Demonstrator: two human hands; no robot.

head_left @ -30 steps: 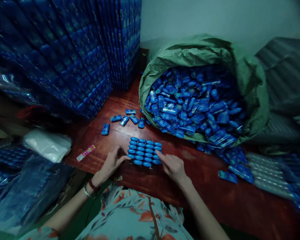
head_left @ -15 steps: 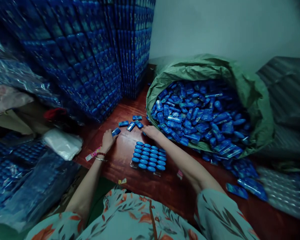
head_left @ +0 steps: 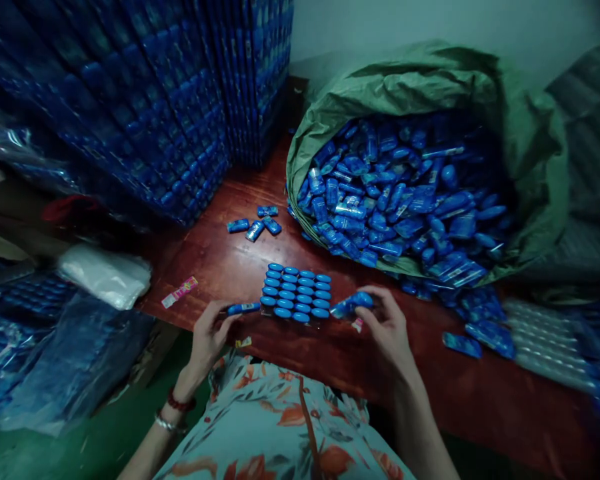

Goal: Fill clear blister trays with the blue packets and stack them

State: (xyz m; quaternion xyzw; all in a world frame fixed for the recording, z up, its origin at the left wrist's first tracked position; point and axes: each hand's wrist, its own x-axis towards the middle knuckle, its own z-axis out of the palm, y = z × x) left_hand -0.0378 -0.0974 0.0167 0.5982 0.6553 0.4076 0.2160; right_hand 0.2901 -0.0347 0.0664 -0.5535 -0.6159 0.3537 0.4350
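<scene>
My left hand (head_left: 211, 333) pinches a small blue wrapped packet (head_left: 244, 308) by its end, just left of a clear tray (head_left: 265, 311) filled with rows of glossy blue oval pieces (head_left: 297, 293). On the tray's other side, my right hand (head_left: 386, 321) grips another blue wrapped packet (head_left: 352, 305) between thumb and fingers, close to the tray's right edge. Several similar loose packets (head_left: 255, 231) lie on the red-brown table beyond the tray. What is inside the wrappers I cannot make out.
A green sack (head_left: 300, 153) heaped with blue packets lies open at the right. Tall stacks of filled blue trays (head_left: 170, 120) rise at the back left. Empty clear trays (head_left: 545, 340) lie far right, white plastic bags (head_left: 105, 273) at left. Paper scraps (head_left: 179, 292) dot the table (head_left: 210, 247).
Both hands have drawn back toward me from the loose packets, each bringing one blue packet beside the tray. The view has tilted downward.
</scene>
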